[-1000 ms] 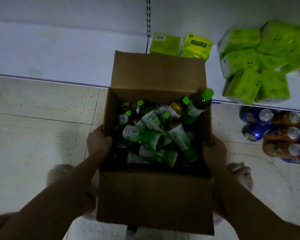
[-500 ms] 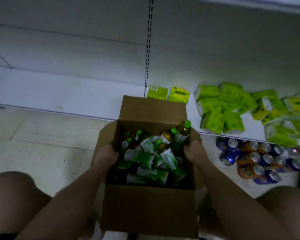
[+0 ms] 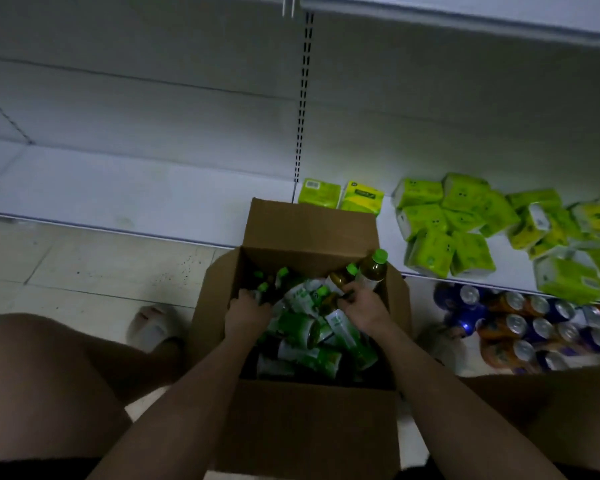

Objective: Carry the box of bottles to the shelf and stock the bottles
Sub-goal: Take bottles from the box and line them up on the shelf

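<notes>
Brown corrugated cardboard box (image 3: 305,427) now sits on the pale tiled floor (image 3: 94,271) between your knees, just in front of the low white shelf (image 3: 146,199); a second ago you held it by its sides, so carrying is done and stocking begins. Your left hand (image 3: 246,315) and right hand (image 3: 361,308) have moved inside, onto the jumbled green-capped, green-labelled bottles (image 3: 302,327). The right looks curled around an amber bottle's neck (image 3: 342,280); whether the left grips anything, I cannot tell. No bottle is on the shelf yet. Further right, lime-green tissue packs (image 3: 444,230) fill the shelf, with blue and orange cans (image 3: 513,323) on the floor below.
</notes>
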Demonstrator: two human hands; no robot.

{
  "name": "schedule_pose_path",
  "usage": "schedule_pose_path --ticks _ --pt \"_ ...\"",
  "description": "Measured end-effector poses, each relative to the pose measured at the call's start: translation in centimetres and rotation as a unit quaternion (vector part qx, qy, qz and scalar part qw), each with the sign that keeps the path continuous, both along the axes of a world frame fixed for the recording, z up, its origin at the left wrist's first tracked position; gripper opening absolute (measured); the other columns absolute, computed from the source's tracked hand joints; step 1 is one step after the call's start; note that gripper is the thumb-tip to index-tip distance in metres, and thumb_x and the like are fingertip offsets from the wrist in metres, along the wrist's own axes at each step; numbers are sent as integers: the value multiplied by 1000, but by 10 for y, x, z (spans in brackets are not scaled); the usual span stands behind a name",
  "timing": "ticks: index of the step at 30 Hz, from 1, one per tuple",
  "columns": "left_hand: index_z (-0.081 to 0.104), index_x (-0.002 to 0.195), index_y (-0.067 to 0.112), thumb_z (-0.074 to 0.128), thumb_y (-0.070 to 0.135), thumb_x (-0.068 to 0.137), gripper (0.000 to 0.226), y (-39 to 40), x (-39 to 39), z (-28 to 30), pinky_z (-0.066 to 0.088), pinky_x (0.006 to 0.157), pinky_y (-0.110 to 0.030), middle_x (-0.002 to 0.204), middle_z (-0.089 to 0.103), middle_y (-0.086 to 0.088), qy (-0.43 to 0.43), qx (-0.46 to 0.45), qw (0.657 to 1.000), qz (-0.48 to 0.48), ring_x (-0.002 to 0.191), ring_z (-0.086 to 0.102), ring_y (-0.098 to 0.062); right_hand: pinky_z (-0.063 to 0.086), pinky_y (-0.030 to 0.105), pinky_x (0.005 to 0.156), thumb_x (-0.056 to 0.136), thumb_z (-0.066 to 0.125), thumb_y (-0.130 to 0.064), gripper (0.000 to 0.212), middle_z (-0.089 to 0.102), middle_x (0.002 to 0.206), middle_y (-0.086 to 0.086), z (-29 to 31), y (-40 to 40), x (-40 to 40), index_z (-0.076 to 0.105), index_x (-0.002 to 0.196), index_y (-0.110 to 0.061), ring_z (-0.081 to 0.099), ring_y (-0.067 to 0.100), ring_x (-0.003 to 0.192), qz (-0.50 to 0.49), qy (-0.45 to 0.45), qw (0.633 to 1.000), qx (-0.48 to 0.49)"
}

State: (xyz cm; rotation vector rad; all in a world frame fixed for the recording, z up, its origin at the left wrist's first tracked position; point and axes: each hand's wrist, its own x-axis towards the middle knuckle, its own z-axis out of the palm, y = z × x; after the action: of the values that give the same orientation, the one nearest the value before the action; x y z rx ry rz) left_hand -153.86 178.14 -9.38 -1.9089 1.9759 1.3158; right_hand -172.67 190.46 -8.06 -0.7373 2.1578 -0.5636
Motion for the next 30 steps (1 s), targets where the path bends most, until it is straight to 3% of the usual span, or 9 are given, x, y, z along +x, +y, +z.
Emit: schedule_pose_path --ticks 3,5,8,10,14,17,22,25,30 --pt "24 146 7 54 36 92 69 -3 -14 -23 42 90 -41 142 37 -21 2 80 991 104 124 45 -39 44 30 85 92 61 -26 37 65 116 11 -35 3 -7 55 125 -11 60 29 110 -12 -29 999 19" --pt "17 149 7 52 35 94 71 -2 -27 -38 40 92 -42 149 28 -21 -5 123 979 161 129 39 -41 47 37 94 90 64 -29 45 62 124 12 -60 4 -13 52 130 -11 58 31 115 -17 -38 999 22" --pt "23 146 1 57 37 92 73 4 -43 -62 34 105 -45 150 29 -24 -24 115 977 175 135 34 -43 46 48 100 85 66 -42 68 53 137 16 -95 6 -23 42 140 -12 53 37 122 -16 -39 998 47" --pt "22 146 2 54 40 92 73 8 -54 -75 34 105 -45 150 25 -23 -33 118 975 185 136 30 -42 46 49 101 82 66 -48 75 51 140 15 -110 8 -22 38 144 -14 53 35 124 -26 -62 997 43" --pt "20 145 6 59 42 89 77 10 -72 -89 39 101 -48 147 24 -21 -49 117 963 236 133 30 -40 44 41 102 87 67 -41 74 49 144 9 -131 11 -18 32 147 -16 51 31 127 -41 -113 993 23" --pt "19 144 11 64 36 88 76 11 -71 -97 41 103 -53 144 30 -23 -50 109 962 243 131 34 -42 44 46 104 86 69 -40 71 50 144 9 -141 16 -13 34 145 -20 51 31 128 -56 -110 992 0" --pt "3 151 21 70 30 84 95 6 -71 -97 40 101 -50 147 29 -25 0 138 942 304 132 37 -42 43 47 105 87 69 -40 65 53 142 5 -140 19 -13 41 143 -22 52 26 127 -79 -122 988 -43" --pt "4 152 31 77 25 78 104 9 -65 -88 40 100 -53 149 29 -23 60 136 928 342 133 37 -43 45 42 103 86 71 -38 64 57 137 3 -132 22 -11 44 141 -22 55 23 123 -96 -130 985 -61" --pt "7 152 34 82 19 73 110 20 -45 -63 39 104 -54 149 37 -18 114 100 949 275 135 38 -41 48 32 88 83 75 -27 59 63 114 -2 -108 25 -10 50 136 -20 62 21 112 -123 -154 978 -74"
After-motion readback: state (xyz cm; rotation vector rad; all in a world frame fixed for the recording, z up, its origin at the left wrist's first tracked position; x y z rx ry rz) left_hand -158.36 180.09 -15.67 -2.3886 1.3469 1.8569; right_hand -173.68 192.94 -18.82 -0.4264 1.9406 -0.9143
